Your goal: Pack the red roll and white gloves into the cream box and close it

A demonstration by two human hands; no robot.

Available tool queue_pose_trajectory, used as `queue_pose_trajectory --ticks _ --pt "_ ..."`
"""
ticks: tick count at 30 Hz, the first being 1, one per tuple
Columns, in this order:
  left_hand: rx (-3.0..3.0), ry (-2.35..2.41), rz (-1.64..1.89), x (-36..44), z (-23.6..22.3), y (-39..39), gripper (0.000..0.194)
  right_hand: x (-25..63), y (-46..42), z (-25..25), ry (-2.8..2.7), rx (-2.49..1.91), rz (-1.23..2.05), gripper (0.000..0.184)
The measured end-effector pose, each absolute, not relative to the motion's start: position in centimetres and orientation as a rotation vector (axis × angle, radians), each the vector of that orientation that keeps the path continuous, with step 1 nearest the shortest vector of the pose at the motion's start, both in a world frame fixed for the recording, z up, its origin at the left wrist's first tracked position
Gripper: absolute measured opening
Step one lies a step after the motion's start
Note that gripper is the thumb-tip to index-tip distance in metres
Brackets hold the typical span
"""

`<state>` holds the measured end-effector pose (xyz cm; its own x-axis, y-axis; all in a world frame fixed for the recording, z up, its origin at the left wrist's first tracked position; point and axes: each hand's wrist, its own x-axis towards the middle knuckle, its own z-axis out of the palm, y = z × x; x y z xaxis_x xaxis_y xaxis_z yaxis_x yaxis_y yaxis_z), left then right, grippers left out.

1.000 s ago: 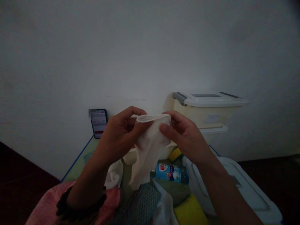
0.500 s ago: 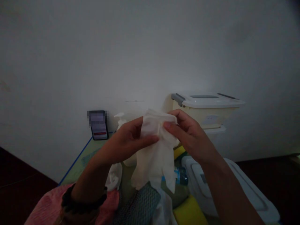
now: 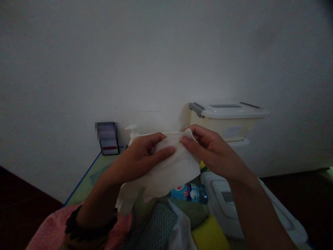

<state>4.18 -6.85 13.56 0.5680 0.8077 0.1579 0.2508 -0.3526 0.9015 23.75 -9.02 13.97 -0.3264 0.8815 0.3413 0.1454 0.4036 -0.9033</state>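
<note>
A thin white cloth or tissue (image 3: pixel 171 173) is spread between my hands at mid-view, its lower edges hanging loose; which of the two, I cannot tell. My left hand (image 3: pixel 145 156) pinches it near the middle, thumb in front and fingers partly hidden behind. On the other side, my right hand (image 3: pixel 208 144) grips the upper right corner between thumb and fingers. Below the sheet lies a bottle with a blue label (image 3: pixel 189 193). A white pump bottle (image 3: pixel 132 128) stands behind my left hand, mostly covered.
At the back left a phone (image 3: pixel 109 139) stands upright. Lidded storage boxes (image 3: pixel 231 111) are stacked at the back right against the wall, with a white lid (image 3: pixel 223 205) nearer. A pink towel (image 3: pixel 52 225), a grey-green textured cloth (image 3: pixel 156 225) and a yellow sponge-like item (image 3: pixel 210 234) lie in front.
The white sheet has gone from hanging in narrow folds to being spread wider, extending left. More of the blue-labelled bottle shows beneath it. Both hands keep their hold.
</note>
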Motion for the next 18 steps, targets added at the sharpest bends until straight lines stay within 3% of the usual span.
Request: queue_pose_trajectory --ticks 6,14,18 --pt "1.9 0.878 0.548 2.8 13.9 -6.2 0.022 24.3 -8.1 13.6 -1.544 -0.87 0.873 0.015" --pt "1.788 0.782 0.628 1.4 13.9 -5.7 0.016 26.6 -7.7 14.0 -1.448 -0.855 0.742 0.014" --pt "1.771 0.799 0.661 1.3 13.6 -5.5 0.025 26.7 -7.7 14.2 -1.309 -0.862 0.77 0.007"
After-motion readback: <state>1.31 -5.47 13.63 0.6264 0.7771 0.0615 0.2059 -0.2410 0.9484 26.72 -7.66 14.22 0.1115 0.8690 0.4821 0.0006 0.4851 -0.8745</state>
